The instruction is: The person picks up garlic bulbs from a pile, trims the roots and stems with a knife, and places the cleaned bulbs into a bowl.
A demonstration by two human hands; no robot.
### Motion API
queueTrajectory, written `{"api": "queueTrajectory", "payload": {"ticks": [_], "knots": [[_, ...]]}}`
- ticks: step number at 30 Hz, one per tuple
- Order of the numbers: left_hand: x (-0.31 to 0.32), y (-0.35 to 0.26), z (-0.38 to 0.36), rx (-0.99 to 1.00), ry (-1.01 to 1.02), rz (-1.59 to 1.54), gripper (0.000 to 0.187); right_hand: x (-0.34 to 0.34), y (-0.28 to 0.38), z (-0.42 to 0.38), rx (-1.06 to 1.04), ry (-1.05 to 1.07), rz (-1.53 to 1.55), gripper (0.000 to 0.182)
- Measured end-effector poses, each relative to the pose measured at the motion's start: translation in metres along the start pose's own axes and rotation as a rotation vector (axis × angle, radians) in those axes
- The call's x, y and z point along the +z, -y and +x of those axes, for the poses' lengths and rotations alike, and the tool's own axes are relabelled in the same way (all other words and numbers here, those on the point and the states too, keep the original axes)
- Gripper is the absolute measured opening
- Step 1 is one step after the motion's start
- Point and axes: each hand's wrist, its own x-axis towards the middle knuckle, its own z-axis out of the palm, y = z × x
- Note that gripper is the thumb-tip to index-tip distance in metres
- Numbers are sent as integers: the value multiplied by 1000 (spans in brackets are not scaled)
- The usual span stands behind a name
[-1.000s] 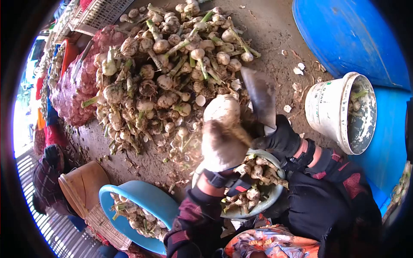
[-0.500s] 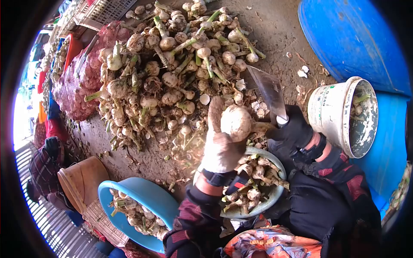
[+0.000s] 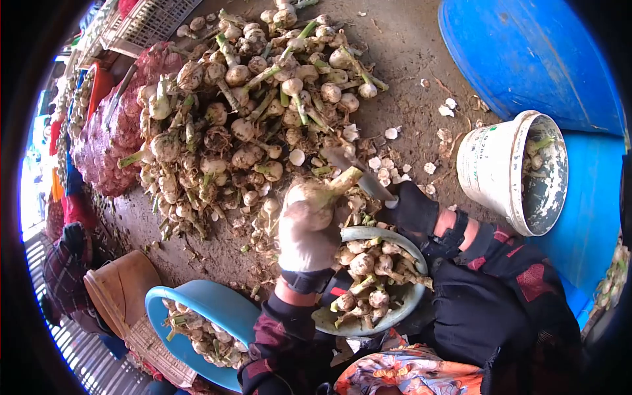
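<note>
My left hand (image 3: 305,238), in a pale, soiled glove and smeared by motion, is closed round a garlic bulb (image 3: 343,180) whose cut stem points up and to the right. In a black glove, my right hand (image 3: 409,212) grips the handle of a knife (image 3: 366,176). Its blade runs up and left, close beside the garlic stem. Below both hands, a grey-green basin (image 3: 416,304) holds several garlic bulbs with short stems. Just beyond the hands spreads a large heap of garlic (image 3: 247,125) with long stems and dirt on it.
To the left stand a blue basin (image 3: 220,299) of garlic, a tan bucket (image 3: 125,286) and a red mesh sack (image 3: 108,148). A white bucket (image 3: 490,171) and a big blue tub (image 3: 526,59) are at right. Another person's plaid sleeve (image 3: 66,266) shows far left.
My left hand has moved left and down, and the garlic has turned so its stem points up and right. The knife has swung lower and left, toward the stem.
</note>
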Motion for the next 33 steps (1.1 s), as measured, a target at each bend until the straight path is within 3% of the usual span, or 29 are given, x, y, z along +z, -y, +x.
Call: {"api": "queueTrajectory", "payload": {"ticks": [1,2,4,5,6,8,10,12,14,15,16,18,19,20,22,24,25,26,27,29,30,33], "knots": [[-21,-5,2,42,186,182,43,1,-3,-1,14,50,-57,29],[-27,-18,4,-47,446,246,52,1,-8,-3,32,93,-110,31],[-26,-40,-13,67,583,1049,61,4,-35,0,40,118,-135,35],[-30,-46,-9,-168,812,904,68,4,-36,-4,4,74,-77,35],[-35,-61,-6,-119,893,1285,72,5,-38,-8,-28,32,-14,35],[-29,-70,3,152,488,1867,75,5,-46,-3,-39,10,25,35],[-47,-67,41,649,339,2446,60,-2,-38,0,34,11,57,34],[-52,-65,90,318,381,3029,49,-6,-28,2,110,41,54,33],[-75,-60,126,150,411,3143,43,-8,-19,1,52,-4,162,26],[-117,-49,152,246,-112,2507,50,-11,-5,-3,68,-6,242,20],[-110,-47,148,245,-113,2503,50,-13,-7,-3,69,-5,238,20],[-83,-43,134,177,-415,2291,47,-16,-12,-4,111,6,176,30],[-143,-39,168,379,-158,2571,47,-15,-14,-5,116,4,182,30],[-119,-42,155,381,-151,2575,47,-16,-16,-5,44,-36,94,27],[-49,-47,103,158,-29,2312,45,-13,-14,-6,-25,-76,14,24],[-50,-36,88,373,147,1723,54,-12,4,-7,-207,-114,-240,19],[-50,-32,79,282,221,1532,52,-11,12,-7,-389,-167,-312,17],[-44,-29,68,191,292,1339,50,-10,19,-7,-389,-171,-310,17],[-47,-27,59,188,297,1342,50,-8,25,-7,-512,-201,-357,18],[-56,-22,38,127,638,918,73,-7,36,-8,-642,-190,-444,18],[-60,-26,19,137,707,1000,79,-8,38,-10,-639,-196,-441,18],[-60,-18,7,151,621,1143,68,-10,40,-13,-657,-203,-488,16]]}}
